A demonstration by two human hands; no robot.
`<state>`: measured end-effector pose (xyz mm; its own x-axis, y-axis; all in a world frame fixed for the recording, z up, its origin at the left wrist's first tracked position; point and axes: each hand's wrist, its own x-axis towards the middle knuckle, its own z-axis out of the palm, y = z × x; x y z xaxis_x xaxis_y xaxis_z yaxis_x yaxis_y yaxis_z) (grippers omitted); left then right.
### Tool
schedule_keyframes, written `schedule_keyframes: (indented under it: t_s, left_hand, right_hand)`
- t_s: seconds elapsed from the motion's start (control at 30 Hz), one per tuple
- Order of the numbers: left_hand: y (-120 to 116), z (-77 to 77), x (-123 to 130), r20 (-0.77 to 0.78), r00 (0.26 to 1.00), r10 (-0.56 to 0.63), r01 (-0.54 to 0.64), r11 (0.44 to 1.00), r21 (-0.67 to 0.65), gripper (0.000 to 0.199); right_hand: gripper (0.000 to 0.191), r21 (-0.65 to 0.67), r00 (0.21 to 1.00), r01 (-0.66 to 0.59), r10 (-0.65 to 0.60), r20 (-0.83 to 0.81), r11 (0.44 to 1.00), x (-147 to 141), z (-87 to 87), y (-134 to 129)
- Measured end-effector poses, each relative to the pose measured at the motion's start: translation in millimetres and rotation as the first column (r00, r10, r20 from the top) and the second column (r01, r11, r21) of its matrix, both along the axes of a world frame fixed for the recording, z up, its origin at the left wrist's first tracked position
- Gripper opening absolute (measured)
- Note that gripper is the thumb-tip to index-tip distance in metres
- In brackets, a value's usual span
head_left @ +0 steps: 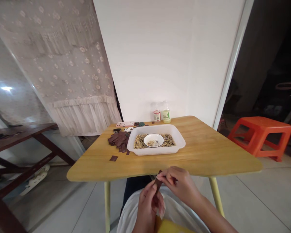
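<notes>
A small dark brown piece (157, 185) is held between both hands, just in front of the table's near edge. My left hand (149, 200) is closed on its lower part. The fingertips of my right hand (178, 182) pinch its upper end. On the table, a white plastic tray (155, 151) holds light and dark beads or grains, with a white bowl (153, 140) among them. Left of the tray lies a pile of brown pieces (118, 140), and one brown square (113, 158) sits apart nearer the front.
Two bottles, one with a red label (156, 115) and one green-printed (167, 116), stand at the back of the wooden table (208, 155). A pink phone-like object (125, 124) lies back left. An orange stool (264, 132) stands right; a dark wooden bench (46, 139) is left.
</notes>
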<state>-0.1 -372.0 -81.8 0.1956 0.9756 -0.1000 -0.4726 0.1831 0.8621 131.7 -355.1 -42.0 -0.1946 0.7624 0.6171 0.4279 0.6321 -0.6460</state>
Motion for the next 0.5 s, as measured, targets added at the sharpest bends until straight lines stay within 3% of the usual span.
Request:
schedule_keyframes:
  t_s: [0.23,0.5]
  left_hand:
    - [0.9,-2.1,-0.3,0.012,1.0,0.003,-0.003,1.0,0.026,0.046]
    - [2.9,-0.8,0.0,0.036,0.999,-0.026,0.025,1.0,0.012,0.05]
  right_hand:
    - [0.033,-0.003,0.995,0.087,-0.087,-0.05,0.996,4.0,-0.1,2.7]
    - [0.034,-0.03,0.994,0.086,-0.088,-0.06,0.996,5.3,2.1,1.9]
